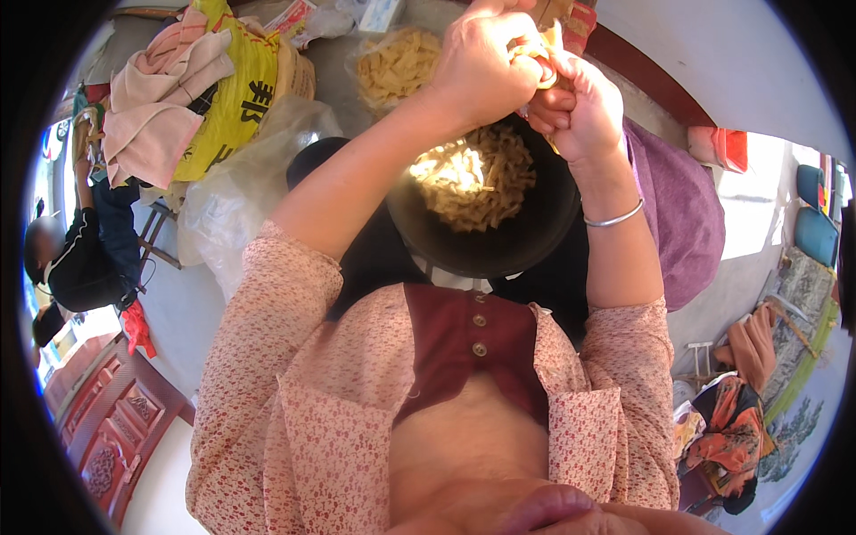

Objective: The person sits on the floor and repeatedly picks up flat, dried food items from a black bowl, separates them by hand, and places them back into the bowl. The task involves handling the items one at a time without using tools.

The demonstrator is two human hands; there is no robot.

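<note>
My left hand (488,63) and my right hand (592,110) meet near the top of the view. The fingers of both are closed around a thin pale-yellow strip (553,39), partly hidden by them; I cannot tell what it is made of. Below the hands, a round dark bowl (461,257) sits between my knees. Inside it lies a heap of pale-brown strips (498,200), one side in bright sunlight. Beyond my left wrist, a clear plastic bag holds more pale-yellow strips (396,67).
Pinkish towels (160,87) lie over a yellow printed bag (264,80) at the left, beside clear plastic sheeting (231,194). Purple cloth (675,207) hangs at my right, with a red-and-white container (719,148) beyond. People (93,261) are at both sides; a carved red door (120,428) stands lower left.
</note>
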